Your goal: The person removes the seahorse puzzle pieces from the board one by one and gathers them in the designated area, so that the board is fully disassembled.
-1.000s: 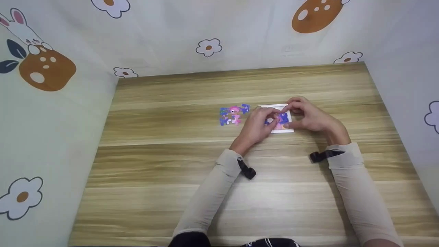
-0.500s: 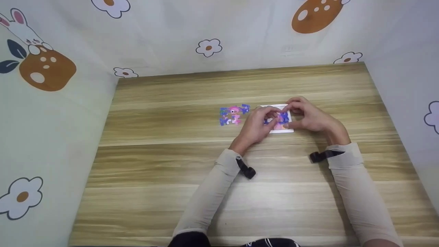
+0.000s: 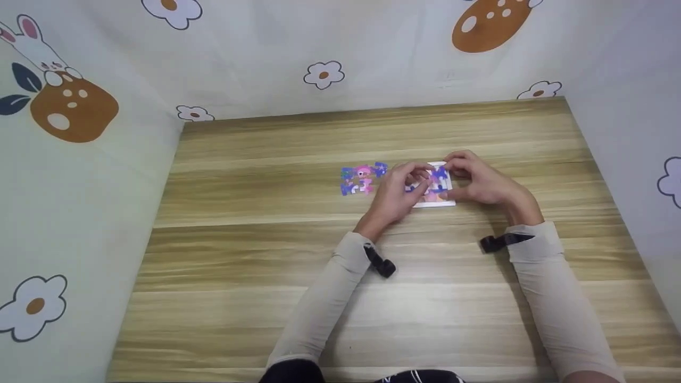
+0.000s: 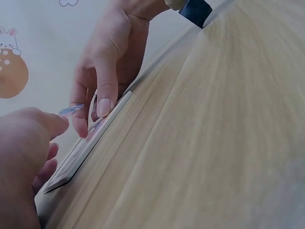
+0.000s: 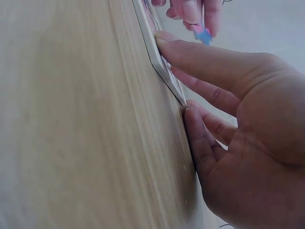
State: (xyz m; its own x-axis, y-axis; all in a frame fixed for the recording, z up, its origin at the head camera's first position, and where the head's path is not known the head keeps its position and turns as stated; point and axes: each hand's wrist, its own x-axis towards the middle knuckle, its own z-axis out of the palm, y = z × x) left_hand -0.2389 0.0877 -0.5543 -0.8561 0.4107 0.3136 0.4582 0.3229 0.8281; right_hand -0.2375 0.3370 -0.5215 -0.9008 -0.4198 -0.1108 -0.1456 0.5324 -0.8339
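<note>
A white-rimmed puzzle tray lies on the table with blue and pink pieces in it. My left hand is over the tray's left part; in the right wrist view its fingers pinch a small blue and pink piece, raised above the tray. The same piece shows edge-on in the left wrist view. My right hand holds the tray's right side, thumb on the near part and fingers at the far corner. In the right wrist view that thumb presses on the rim.
Several loose puzzle pieces, one of them pink with an eye, lie on the wooden table left of the tray. Patterned cloth walls stand behind the table and at both sides.
My left hand has drawn back slightly to the left, with the piece between its fingertips, and more of the tray's pieces show. My right hand has stayed in place.
</note>
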